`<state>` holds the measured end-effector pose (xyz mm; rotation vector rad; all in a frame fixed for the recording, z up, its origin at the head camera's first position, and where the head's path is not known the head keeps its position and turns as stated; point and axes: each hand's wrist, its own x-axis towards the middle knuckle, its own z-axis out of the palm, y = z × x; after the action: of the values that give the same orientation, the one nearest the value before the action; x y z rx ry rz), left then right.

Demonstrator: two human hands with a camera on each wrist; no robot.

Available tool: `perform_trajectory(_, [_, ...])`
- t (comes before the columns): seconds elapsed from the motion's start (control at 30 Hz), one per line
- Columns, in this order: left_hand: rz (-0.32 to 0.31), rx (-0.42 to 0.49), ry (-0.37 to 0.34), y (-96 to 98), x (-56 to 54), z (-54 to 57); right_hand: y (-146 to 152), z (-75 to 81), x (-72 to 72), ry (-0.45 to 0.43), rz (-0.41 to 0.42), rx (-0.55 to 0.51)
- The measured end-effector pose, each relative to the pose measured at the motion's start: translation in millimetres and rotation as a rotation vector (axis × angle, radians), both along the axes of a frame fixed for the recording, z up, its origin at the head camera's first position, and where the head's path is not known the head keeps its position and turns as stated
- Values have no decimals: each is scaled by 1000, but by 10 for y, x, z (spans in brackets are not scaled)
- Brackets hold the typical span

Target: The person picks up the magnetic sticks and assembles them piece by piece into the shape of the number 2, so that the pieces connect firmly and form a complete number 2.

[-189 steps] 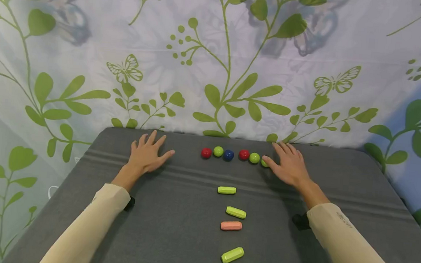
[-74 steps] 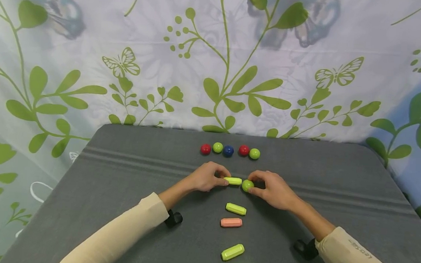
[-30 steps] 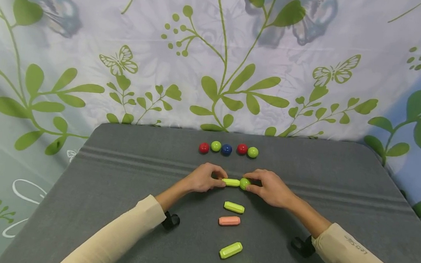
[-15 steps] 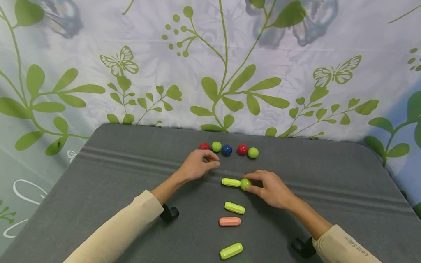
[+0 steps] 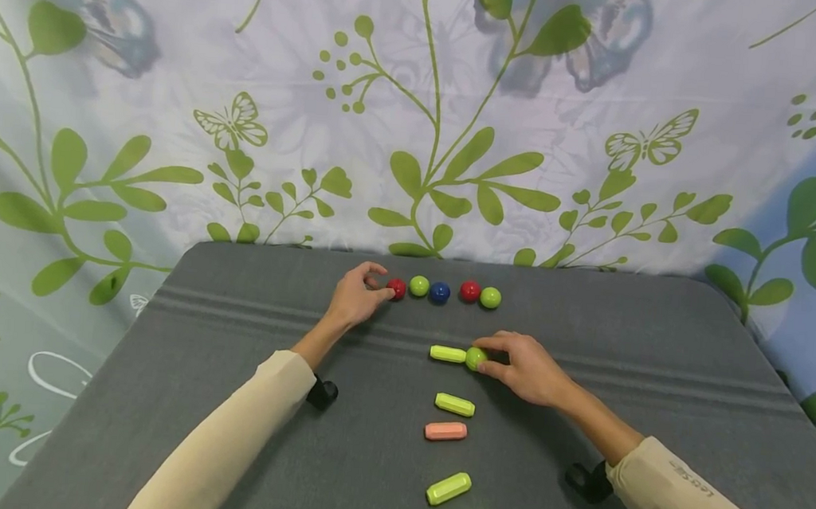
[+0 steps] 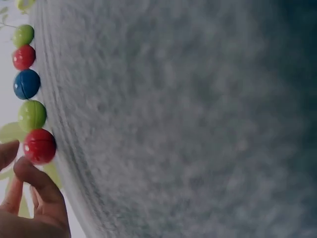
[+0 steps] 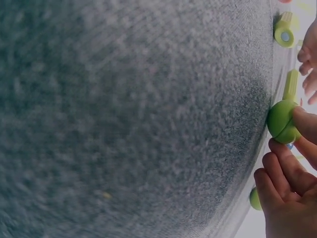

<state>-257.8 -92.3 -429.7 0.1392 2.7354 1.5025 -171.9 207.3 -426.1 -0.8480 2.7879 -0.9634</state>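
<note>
In the head view my right hand (image 5: 528, 368) pinches a green ball (image 5: 473, 359) between thumb and fingers. The ball sits against the right end of a yellow-green faceted stick (image 5: 447, 354), both lying in line. The right wrist view shows the same join, with the green ball (image 7: 282, 120) at the end of the stick (image 7: 291, 84). My left hand (image 5: 357, 297) is at the left end of the ball row, its thumb tip right at a red ball (image 5: 396, 289). Its fingers are loosely bent beside that red ball (image 6: 39, 146) in the left wrist view, not closed round it.
Along the back edge of the grey table (image 5: 256, 450) follow a green ball (image 5: 419, 286), a blue ball (image 5: 439, 292), a second red ball (image 5: 470, 291) and another green ball (image 5: 491, 298). Nearer lie an orange stick (image 5: 445, 431) and several yellow-green sticks (image 5: 454, 404). A patterned cloth (image 5: 300, 158) hangs behind.
My right hand brought the green ball from the row against the stick. My left hand let go of the stick and moved back and left to the red ball.
</note>
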Motion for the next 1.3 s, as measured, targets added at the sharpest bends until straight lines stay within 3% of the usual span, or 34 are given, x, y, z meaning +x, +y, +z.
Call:
perform_trajectory(0.23, [-80,-23,-78,53,-78,-40,11,0,13,3,-9,-10])
perform_trajectory(0.47, [-49,-12,-73,44,-76,-70,-7,-12,-1,10,3,-20])
perform_trajectory(1.0, [-51,-13,-81,59,-38,-73,-4,-17,15,20,-3,10])
perform_trajectory(1.3, [-58,-8,-100,-31,20,-42,-7,-22,14,27,-3,13])
